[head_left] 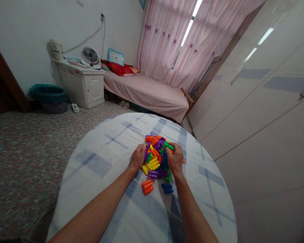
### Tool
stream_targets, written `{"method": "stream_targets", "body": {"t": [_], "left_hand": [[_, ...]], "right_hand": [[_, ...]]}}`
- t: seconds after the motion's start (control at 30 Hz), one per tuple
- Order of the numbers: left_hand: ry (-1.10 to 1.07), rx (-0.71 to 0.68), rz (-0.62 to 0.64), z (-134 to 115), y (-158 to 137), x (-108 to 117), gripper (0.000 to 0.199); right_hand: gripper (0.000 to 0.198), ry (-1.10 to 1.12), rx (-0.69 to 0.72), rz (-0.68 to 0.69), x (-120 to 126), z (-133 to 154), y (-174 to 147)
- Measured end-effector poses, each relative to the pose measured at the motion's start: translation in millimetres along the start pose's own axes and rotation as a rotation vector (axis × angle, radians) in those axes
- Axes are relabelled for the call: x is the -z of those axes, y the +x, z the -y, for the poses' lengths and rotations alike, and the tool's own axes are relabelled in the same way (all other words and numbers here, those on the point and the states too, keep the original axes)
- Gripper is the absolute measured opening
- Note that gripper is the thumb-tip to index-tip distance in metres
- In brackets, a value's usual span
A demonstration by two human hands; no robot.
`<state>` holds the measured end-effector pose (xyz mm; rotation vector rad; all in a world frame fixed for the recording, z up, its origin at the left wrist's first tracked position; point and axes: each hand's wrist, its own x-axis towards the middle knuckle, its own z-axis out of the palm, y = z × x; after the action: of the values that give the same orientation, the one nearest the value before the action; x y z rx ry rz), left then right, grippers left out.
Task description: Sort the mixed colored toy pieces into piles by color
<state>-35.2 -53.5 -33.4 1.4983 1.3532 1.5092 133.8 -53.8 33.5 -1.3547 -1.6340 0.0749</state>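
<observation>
A heap of bright plastic toy building pieces (154,152), bullet-shaped and joined in small clusters, lies on the round table. My left hand (138,158) rests against the heap's left side, fingers curled in beside purple pieces (146,156); what its fingertips hold, if anything, is hidden. On the right, my right hand (176,158) pinches a green toy piece (169,146) between thumb and fingers, over the heap's edge. Yellow pieces (152,164) and a purple piece (154,174) lie at the near side. Apart from the heap, closer to me, are an orange piece (148,186) and a blue piece (167,188).
A white and blue checked cloth (96,189) covers the table. Beyond it stand a bed (147,92), a white cabinet (93,88) with a fan (90,56), and a teal-rimmed bin (48,98). A white wardrobe (245,118) stands along the right.
</observation>
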Motion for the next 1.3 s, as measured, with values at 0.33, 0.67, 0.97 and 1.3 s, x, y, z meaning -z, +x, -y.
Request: {"method": "stream_targets", "body": {"t": [0.33, 0.67, 0.97, 1.3], "left_hand": [[0.022, -0.028, -0.001, 0, 0, -1, 0.040], [0.069, -0.076, 0.007, 7, 0, 1, 0.038], [0.344, -0.260, 0.113, 0, -12, -1, 0.052], [0.320, -0.251, -0.007, -8, -11, 7, 0.021]], "right_hand": [[0.045, 0.076, -0.349, -0.056, 22, -48, -19], [0.047, 0.018, -0.535, -0.180, 34, -100, -74], [0.043, 0.036, -0.479, -0.086, 32, -91, -69], [0.039, 0.038, -0.474, -0.055, 33, -90, -70]]}}
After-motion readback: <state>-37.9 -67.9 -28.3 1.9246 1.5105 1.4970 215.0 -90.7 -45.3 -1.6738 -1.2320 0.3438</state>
